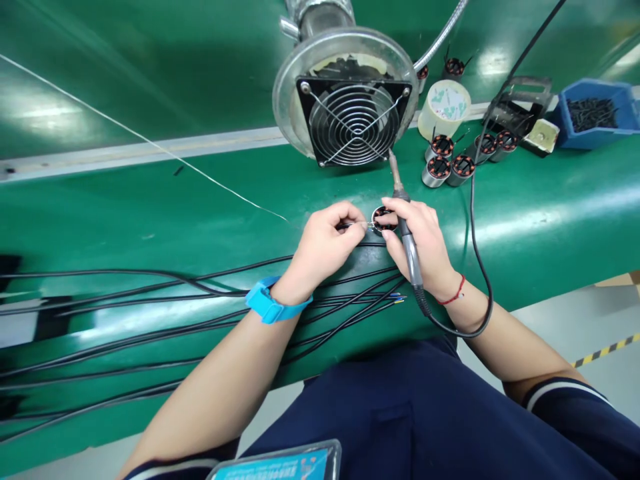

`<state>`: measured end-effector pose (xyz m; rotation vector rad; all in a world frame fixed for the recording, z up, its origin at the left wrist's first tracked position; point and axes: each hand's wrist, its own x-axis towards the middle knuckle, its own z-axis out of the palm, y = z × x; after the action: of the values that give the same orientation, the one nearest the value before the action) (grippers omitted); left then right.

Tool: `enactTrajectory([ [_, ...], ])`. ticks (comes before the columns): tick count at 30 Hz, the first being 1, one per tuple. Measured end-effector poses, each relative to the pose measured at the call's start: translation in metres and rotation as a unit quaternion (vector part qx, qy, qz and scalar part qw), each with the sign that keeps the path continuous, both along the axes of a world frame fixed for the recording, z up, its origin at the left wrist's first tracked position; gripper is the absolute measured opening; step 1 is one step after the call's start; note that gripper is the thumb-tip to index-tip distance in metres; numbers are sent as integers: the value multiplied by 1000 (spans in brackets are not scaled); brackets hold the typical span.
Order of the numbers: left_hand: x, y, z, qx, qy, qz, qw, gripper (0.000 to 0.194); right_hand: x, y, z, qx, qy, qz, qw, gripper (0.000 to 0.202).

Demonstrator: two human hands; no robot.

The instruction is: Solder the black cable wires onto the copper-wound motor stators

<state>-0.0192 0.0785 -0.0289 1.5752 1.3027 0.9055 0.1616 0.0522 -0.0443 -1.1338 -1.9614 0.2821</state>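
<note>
My left hand (330, 237) is closed in a pinch on a thin wire, whose end reaches the rim of a small round motor stator (379, 227). Black parts and copper-coloured windings show inside the stator's ring. My right hand (425, 240) holds a soldering iron (411, 257) tucked against its fingers. The iron's tip points up and away, just below the fan. The thumb and fingers of that same hand also rest about the stator's right side, covering part of it. Exactly where the wire meets the stator is too small to make out.
A fume fan (357, 123) with a wire guard hangs above my hands. Several stators (436, 171) stand at back right, by a cream-coloured roll (445, 109) and a blue bin (595, 119) of black pieces. Black cables (200, 327) run leftward. Solder wire (200, 172) crosses the back left.
</note>
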Motion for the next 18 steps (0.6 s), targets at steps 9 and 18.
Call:
enactTrajectory([
  [9,-2,-4,5,-26,-82,-24,996,6,-7,3,-5,24,36,-16,999,47],
  [18,-5,-6,1,-12,-92,-40,995,9,-4,9,-12,-19,44,-17,999,46],
])
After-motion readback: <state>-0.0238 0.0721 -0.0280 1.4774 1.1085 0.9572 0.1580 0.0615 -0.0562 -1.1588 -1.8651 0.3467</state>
